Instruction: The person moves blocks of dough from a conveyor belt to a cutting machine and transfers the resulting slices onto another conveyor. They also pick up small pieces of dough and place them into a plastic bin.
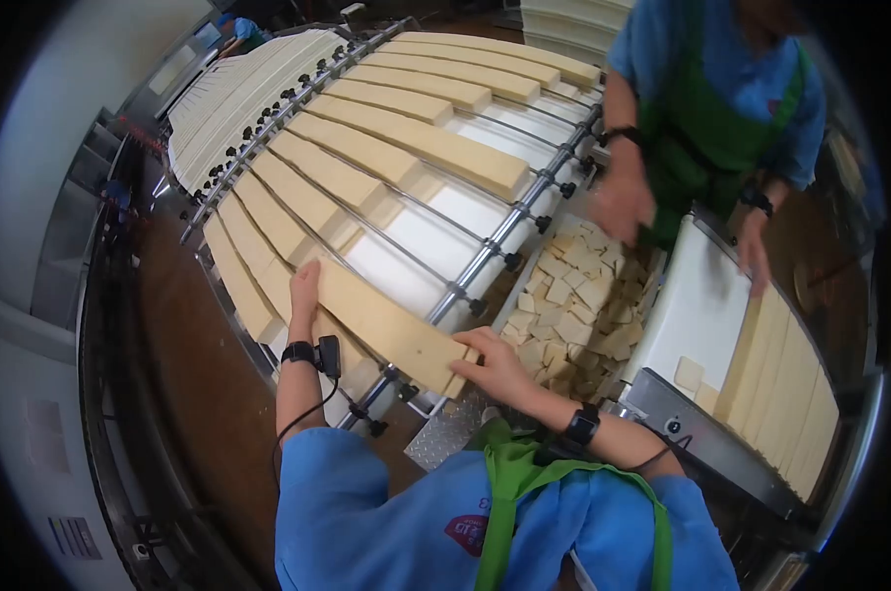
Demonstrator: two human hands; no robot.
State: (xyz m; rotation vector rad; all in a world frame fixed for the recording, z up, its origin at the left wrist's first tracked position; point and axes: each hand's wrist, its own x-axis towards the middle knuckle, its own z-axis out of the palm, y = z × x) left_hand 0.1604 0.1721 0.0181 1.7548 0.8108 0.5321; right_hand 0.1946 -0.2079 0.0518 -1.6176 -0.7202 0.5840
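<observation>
A long row of thin, square, pale-yellow biscuits [391, 325], packed face to face, spans my two hands at the near end of the slatted conveyor. My left hand [305, 291] presses against its far end, fingers closed around the corner. At the near end, my right hand [493, 366] grips the row, with thumb and fingers on the last few pieces. Beside it, more biscuit rows [342, 158] lie in lanes between thin metal rods. The underside of the held row is hidden.
A bin of loose square biscuits [573, 295] stands right of the conveyor. Across it, a co-worker in a green apron [711, 128] reaches over a white chute [696, 295] with packed rows [780, 384]. A metal crossbar with black knobs [509, 261] edges the lanes.
</observation>
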